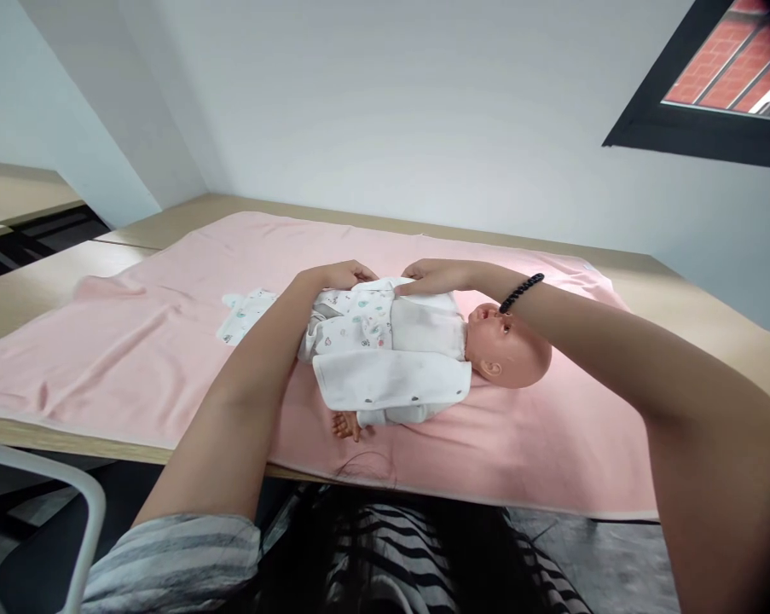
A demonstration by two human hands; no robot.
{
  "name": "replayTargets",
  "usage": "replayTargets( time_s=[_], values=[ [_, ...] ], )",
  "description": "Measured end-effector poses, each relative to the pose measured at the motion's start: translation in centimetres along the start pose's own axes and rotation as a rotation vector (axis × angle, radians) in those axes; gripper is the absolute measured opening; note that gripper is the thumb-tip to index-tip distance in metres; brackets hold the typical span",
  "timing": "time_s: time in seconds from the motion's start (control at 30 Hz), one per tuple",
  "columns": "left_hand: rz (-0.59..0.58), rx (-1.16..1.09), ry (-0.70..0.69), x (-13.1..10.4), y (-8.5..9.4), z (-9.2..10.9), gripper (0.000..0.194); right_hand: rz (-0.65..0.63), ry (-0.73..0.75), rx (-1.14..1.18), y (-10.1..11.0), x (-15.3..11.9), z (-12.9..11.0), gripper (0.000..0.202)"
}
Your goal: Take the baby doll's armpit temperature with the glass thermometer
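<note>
A baby doll [509, 345] lies on its back on a pink blanket [154, 341], head to the right. It wears a patterned white garment [359, 328] and a white jacket [390, 379] with snaps; the near flap is spread open. My left hand [346, 274], fingers curled, is at the far edge of the clothing by the doll's waist. Just to its right, my right hand [436, 275] pinches the jacket's far flap, thumb on top. Fingertips of both hands are partly hidden behind the cloth. One doll hand [346, 425] sticks out of the near sleeve.
A small patterned white cloth piece [250, 314] lies left of the doll, partly behind my left forearm. The blanket covers a wooden table [710, 315] against a white wall [390, 111]. A white metal chair frame [87, 495] stands at the lower left.
</note>
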State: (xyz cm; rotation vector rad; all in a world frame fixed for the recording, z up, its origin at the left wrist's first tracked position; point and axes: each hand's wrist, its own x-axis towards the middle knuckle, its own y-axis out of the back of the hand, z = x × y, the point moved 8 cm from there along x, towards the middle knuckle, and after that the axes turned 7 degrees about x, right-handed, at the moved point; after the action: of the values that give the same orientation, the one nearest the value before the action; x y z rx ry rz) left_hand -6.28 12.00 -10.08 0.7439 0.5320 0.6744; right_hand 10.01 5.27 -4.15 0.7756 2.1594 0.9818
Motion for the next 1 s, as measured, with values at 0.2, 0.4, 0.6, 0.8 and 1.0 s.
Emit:
replayTargets(
  time_s=[0.2,0.4,0.6,0.8,1.0],
  values=[
    [0.017,0.061,0.050,0.1,0.1,-0.5,0.050,-0.031,0.206,0.084,-0.5,-0.1,-2.5,0.042],
    [0.036,-0.009,-0.044,0.7,0.2,-0.7,0.057,-0.413,0.257,-0.036,-3.1,-4.3,-4.6,0.058],
    [0.011,-0.013,-0.014,0.6,-0.1,-1.0,0.060,-0.152,0.398,-0.157,-5.8,-8.4,-9.4,0.042],
    [0.037,-0.002,0.010,0.5,0.0,-1.1,0.060,-0.012,0.529,-0.692,-13.2,-9.4,-12.0,0.007],
    [0.041,0.035,0.005,0.6,0.0,-0.9,0.062,-0.072,0.351,-0.516,-11.8,-7.8,-10.6,0.009]
  ],
)
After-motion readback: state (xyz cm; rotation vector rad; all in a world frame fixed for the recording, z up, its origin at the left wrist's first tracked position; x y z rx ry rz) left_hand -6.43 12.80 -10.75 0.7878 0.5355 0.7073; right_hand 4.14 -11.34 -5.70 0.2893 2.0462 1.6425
